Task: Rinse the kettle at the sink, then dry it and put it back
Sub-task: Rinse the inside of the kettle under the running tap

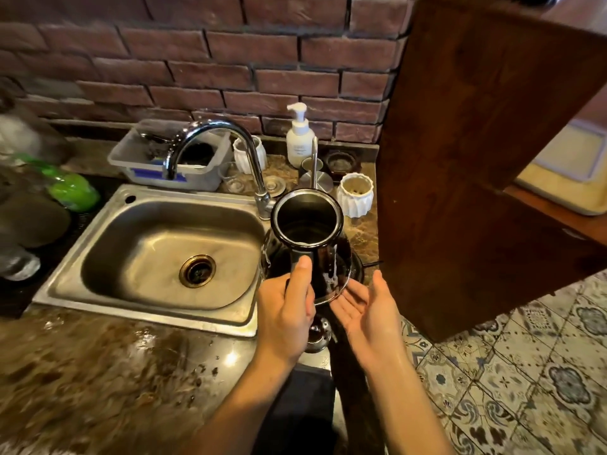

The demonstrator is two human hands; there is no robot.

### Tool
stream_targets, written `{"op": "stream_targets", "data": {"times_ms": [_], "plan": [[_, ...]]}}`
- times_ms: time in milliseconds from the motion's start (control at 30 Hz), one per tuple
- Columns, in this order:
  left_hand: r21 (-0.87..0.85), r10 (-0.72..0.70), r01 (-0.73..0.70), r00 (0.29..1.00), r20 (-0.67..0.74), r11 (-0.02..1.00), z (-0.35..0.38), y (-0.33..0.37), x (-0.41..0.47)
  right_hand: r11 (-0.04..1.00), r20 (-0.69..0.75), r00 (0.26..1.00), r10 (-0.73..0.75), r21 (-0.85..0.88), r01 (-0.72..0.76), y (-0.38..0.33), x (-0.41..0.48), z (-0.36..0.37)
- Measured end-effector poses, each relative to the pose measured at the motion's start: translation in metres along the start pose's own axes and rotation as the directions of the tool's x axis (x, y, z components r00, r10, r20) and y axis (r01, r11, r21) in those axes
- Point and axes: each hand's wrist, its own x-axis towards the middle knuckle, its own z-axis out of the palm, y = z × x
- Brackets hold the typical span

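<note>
left hand [286, 307] gripping kettle [307, 238] handle, fingers wrapped tight; kettle sits just right of sink [98, 257], lid off. right hand [368, 310] open, fingers spread by its base. imo support base, tilt slow over sink, tap [213, 139] off rn.

Warm dim light; blurred, warped edges.

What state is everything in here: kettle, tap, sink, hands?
Dark metal kettle: lid off, held by its handle, right of the basin.
Chrome curved tap: no water running.
Stainless steel sink: basin holds no dishes, drain open.
Left hand: closed on the kettle handle.
Right hand: open, palm up, beside the kettle's base.
White pump bottle: upright.
</note>
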Motion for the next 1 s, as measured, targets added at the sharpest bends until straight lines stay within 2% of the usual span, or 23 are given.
{"op": "stream_targets", "data": {"times_ms": [400,700,1000], "plan": [[-0.006,0.009,-0.009,1.000,-0.002,1.000,-0.076,0.024,-0.026,0.997,-0.005,1.000,0.007,-0.071,-0.007,0.051,-0.050,0.046],[-0.011,0.012,-0.012,1.000,0.001,1.000,-0.164,0.037,-0.036,1.000,0.016,1.000,0.019,-0.013,-0.019,0.116,-0.077,0.097],[-0.028,-0.008,0.009,0.998,0.057,1.000,-0.251,0.049,-0.033,1.000,-0.035,0.999,-0.007,0.030,0.008,0.172,-0.107,0.162]]}}
